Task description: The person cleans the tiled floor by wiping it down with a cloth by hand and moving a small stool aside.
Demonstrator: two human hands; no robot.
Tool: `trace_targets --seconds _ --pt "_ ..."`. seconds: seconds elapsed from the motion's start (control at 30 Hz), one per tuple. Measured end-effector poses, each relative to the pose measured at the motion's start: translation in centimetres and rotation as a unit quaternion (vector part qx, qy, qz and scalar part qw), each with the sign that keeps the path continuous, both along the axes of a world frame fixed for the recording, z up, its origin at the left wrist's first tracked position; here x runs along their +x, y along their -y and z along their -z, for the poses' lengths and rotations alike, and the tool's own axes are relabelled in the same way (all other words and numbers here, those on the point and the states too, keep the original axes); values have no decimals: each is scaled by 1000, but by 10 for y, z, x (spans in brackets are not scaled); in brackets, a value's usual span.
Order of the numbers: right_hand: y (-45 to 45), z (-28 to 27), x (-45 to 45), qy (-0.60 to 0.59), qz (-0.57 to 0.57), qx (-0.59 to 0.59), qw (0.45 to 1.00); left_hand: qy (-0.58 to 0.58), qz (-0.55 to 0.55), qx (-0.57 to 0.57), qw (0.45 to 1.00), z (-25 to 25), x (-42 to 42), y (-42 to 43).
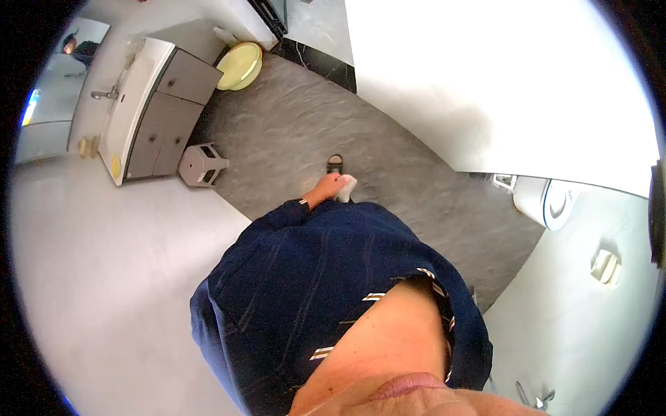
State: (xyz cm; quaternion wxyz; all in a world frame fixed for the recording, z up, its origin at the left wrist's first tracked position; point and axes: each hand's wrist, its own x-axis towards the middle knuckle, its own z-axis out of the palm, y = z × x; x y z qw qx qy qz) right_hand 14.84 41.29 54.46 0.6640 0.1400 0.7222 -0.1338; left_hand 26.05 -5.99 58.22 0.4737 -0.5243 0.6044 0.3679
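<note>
My left hand (pixel 326 189) is in front of my body at the middle of the head view, its fingers closed around a small crumpled white cloth (pixel 347 188). It could also be tissue; the exact kind is hard to make out. A dark band with a light edge (pixel 304 204) sits at that wrist, below a dark blue sleeve (pixel 281 216). Just beyond the hand, a foot in a dark sandal (pixel 335 164) stands on the grey floor (pixel 291 118). My right hand does not show; the dark blue top covers that side.
At the left stands a vanity cabinet (pixel 166 132) with a white basin and faucet (pixel 105 93), below a mirror (pixel 52 104). A plastic stool (pixel 201 165) is beside it. A yellow basin (pixel 240 67) lies near the doorway. A white bin (pixel 538 197) stands along the right wall.
</note>
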Motion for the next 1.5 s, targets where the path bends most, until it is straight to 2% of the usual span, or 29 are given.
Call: trace_targets --seconds 0.07,0.13,0.17,0.2,0.23,0.3,0.37,0.4,0.5,0.6,0.7,0.8,0.9,0.97,1.03,1.1,1.2,1.23,1.3,1.4,1.5 --pt "15 10 -11 -16 -17 -17 1000 10 -122 -30 992 17 15 19" --pt "31 32 -17 -27 6 -24 999 -10 -216 -61 974 18 -10 49" --pt "43 44 -21 -25 43 -22 999 -34 -373 -33 927 16 -28 65" --pt "61 57 -26 -16 91 -19 996 -56 -520 -3 852 15 -44 80" --pt "77 70 -31 -7 139 -14 990 -74 -652 28 754 20 -52 93" --pt "126 93 -29 37 273 -36 961 -130 -655 31 744 28 -51 126" --pt "190 98 -26 37 284 -46 957 -126 -604 -28 786 18 -63 154" --pt "218 102 -27 54 264 -74 960 -63 -505 -89 856 17 -67 167" --pt "290 95 -25 129 249 -146 949 -157 -527 0 835 15 -70 196" --pt "344 70 -25 92 220 -216 947 -156 -555 -15 817 -8 -108 220" --pt "355 51 -23 108 172 -202 958 -137 -470 -28 871 15 -92 237" --pt "312 53 1 122 96 -173 973 -150 -444 30 883 18 -99 230" --pt "277 47 -3 103 193 -89 972 -165 -399 99 897 23 -128 203" --pt "278 34 -26 111 275 -39 954 -200 -217 159 942 30 -156 173" --pt "288 28 -48 123 360 -20 925 -327 -55 246 911 34 -188 127" --pt "303 38 -65 139 446 -32 884 -343 49 352 869 5 -231 98" --pt "340 54 -82 168 571 -68 801 -391 135 406 815 -19 -242 91" --pt "354 61 -86 179 605 -80 772 -423 125 393 807 -13 -229 92" --pt "381 78 -99 166 673 -111 712 -494 114 410 758 11 -199 88" --pt "382 94 -118 119 721 -129 670 -321 79 438 836 -11 -217 125" --pt "356 98 -130 66 748 -133 646 -243 71 408 877 -10 -209 138"
